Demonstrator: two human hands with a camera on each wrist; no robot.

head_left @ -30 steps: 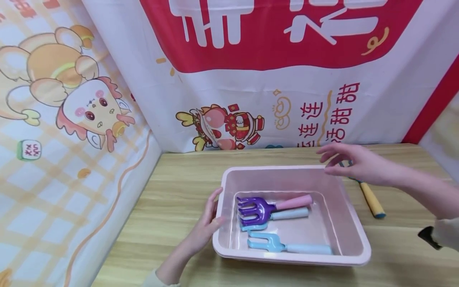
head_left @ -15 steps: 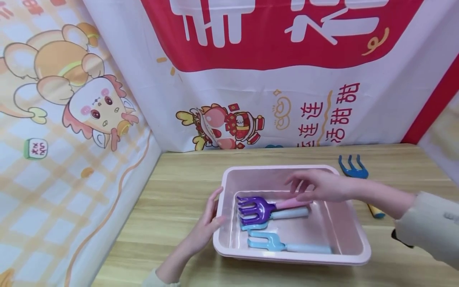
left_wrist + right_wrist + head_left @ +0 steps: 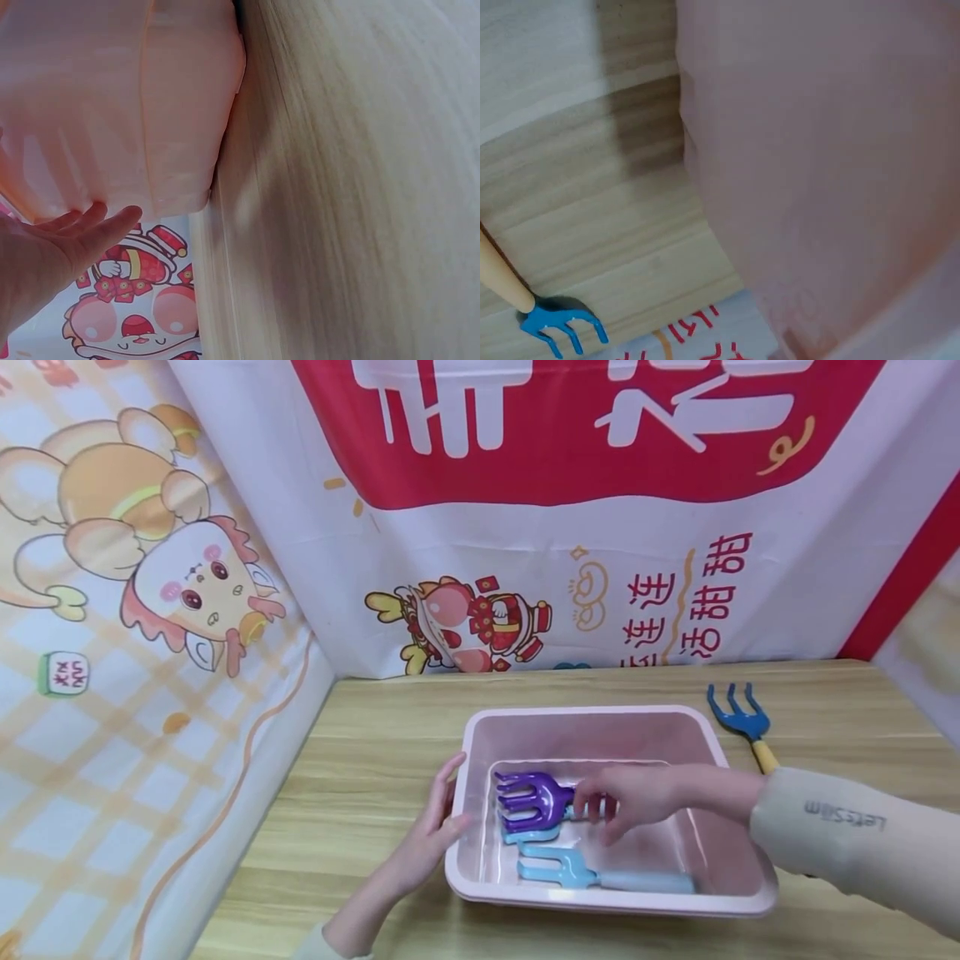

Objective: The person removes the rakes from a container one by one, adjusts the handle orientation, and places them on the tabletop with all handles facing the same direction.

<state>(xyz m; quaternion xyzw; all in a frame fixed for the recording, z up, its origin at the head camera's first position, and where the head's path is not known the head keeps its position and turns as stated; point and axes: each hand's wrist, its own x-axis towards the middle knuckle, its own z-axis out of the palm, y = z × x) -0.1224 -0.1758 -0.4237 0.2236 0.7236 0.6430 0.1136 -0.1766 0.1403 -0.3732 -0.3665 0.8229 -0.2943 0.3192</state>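
A pink plastic tub point(image 3: 600, 904) holds several small garden hand forks. One has a purple head point(image 3: 536, 802) and lies over a light blue fork point(image 3: 538, 835). Another light blue fork point(image 3: 648, 881) lies apart along the near wall. My right hand point(image 3: 633, 797) is inside the tub above the handles of the two overlapping forks, thumb spread from the bent fingers; it covers the upper handle. My left hand point(image 3: 431, 827) rests against the tub's left side with its thumb at the rim. In the left wrist view, extended fingers point(image 3: 112, 225) touch the outer wall.
A blue hand fork point(image 3: 741, 718) with a yellow handle lies on the wooden table point(image 3: 375, 752) right of the tub, partly under the right sleeve point(image 3: 840, 835). Printed cloth point(image 3: 360, 585) hangs behind and at both sides.
My right hand has moved left from above the tub's far right corner, down to the overlapping forks' handles. The blue fork's head has come into view. My left hand and the tub have stayed put.
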